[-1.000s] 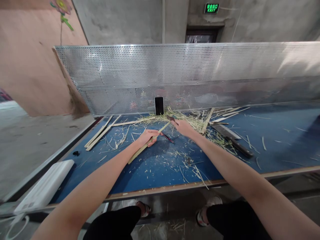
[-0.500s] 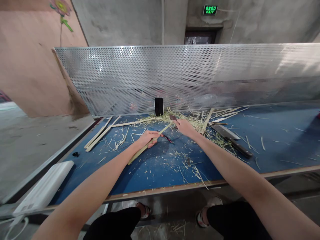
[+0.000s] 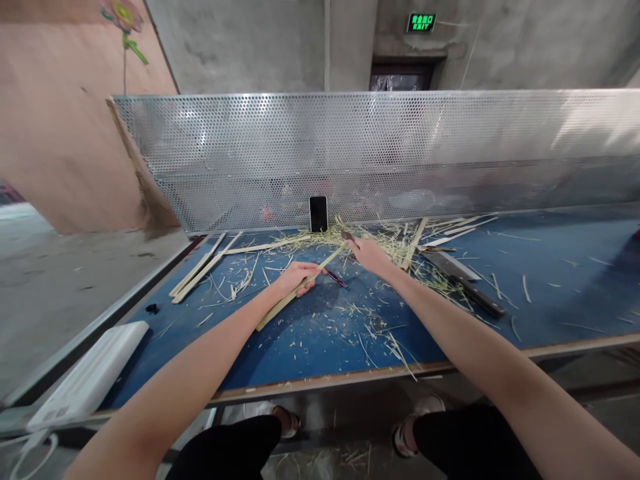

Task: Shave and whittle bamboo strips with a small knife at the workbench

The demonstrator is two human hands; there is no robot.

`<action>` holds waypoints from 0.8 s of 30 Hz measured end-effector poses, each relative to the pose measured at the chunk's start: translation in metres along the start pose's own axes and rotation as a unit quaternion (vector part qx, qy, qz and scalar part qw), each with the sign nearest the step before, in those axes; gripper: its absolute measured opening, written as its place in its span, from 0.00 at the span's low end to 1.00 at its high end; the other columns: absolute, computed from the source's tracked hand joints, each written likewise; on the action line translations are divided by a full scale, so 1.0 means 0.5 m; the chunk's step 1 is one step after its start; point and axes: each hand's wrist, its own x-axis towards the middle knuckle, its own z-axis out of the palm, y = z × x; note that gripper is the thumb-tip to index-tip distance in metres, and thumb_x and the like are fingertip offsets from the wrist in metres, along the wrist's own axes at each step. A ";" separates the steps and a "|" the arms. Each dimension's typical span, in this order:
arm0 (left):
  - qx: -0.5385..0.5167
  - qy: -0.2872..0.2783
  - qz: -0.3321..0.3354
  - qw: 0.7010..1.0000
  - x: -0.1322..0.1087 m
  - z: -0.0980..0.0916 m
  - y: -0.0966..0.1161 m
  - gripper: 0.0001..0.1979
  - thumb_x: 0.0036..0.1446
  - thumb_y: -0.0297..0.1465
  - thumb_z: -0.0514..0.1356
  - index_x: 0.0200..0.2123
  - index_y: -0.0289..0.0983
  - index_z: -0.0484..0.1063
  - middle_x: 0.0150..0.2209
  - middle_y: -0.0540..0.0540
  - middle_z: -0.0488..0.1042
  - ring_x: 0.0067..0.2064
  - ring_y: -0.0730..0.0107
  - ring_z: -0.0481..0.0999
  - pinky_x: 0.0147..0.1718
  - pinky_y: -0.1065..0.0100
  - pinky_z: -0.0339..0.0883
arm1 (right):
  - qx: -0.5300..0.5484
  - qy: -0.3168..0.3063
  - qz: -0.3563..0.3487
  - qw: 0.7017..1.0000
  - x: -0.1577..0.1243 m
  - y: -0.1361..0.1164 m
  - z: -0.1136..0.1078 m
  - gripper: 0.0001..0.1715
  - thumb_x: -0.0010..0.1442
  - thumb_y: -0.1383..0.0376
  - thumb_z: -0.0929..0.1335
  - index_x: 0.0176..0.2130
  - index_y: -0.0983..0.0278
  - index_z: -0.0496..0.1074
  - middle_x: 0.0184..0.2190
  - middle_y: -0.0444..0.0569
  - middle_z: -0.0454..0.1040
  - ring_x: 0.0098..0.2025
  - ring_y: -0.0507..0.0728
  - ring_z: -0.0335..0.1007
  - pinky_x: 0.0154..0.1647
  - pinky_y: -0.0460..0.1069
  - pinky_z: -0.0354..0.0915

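A long pale bamboo strip (image 3: 283,308) slants up across the table, and my left hand (image 3: 300,275) is closed round its middle. Near the strip's far end, my right hand (image 3: 369,253) grips a small dark-brown flat tool (image 3: 347,235); its kind and most of its body are hidden by the fingers. Tool and strip end meet or nearly meet. Just right of my left hand lies a slim dark, reddish pen-like tool (image 3: 338,279). Thin green-yellow shavings (image 3: 373,235) are heaped behind my right hand.
A large knife (image 3: 473,291) with a dark handle lies at right, beside more strips (image 3: 450,232). Further strips (image 3: 206,270) rest at left. A phone (image 3: 319,213) leans on the perforated metal screen (image 3: 280,147). A white power strip (image 3: 93,373) sits at the left edge.
Almost nothing differs. Both hands, the strip and the tool hold nearly the same places; the whole view has shifted very slightly.
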 end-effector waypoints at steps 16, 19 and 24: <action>-0.051 -0.019 0.008 0.998 0.012 -0.013 -0.012 0.18 0.58 0.40 0.68 0.44 0.31 0.77 0.16 0.57 0.62 0.12 0.79 0.57 0.10 0.75 0.49 | 0.022 -0.025 -0.007 0.999 0.000 0.000 0.006 0.31 0.77 0.51 0.58 0.64 0.65 0.74 0.33 0.54 0.79 0.28 0.57 0.69 0.32 0.50 0.59; -0.055 -0.031 0.010 0.998 0.015 -0.016 -0.015 0.18 0.57 0.40 0.68 0.42 0.31 0.75 0.16 0.58 0.60 0.11 0.79 0.56 0.10 0.74 0.51 | 0.041 -0.085 -0.057 0.994 -0.013 -0.019 0.016 0.34 0.77 0.47 0.57 0.65 0.64 0.73 0.28 0.49 0.75 0.25 0.55 0.64 0.30 0.49 0.57; -0.075 -0.048 0.005 0.996 0.023 -0.019 -0.018 0.17 0.57 0.40 0.68 0.41 0.33 0.74 0.15 0.59 0.58 0.12 0.78 0.55 0.10 0.74 0.52 | 0.042 -0.115 -0.102 0.987 -0.021 -0.036 0.013 0.35 0.77 0.46 0.57 0.67 0.62 0.72 0.29 0.51 0.77 0.26 0.56 0.65 0.32 0.50 0.59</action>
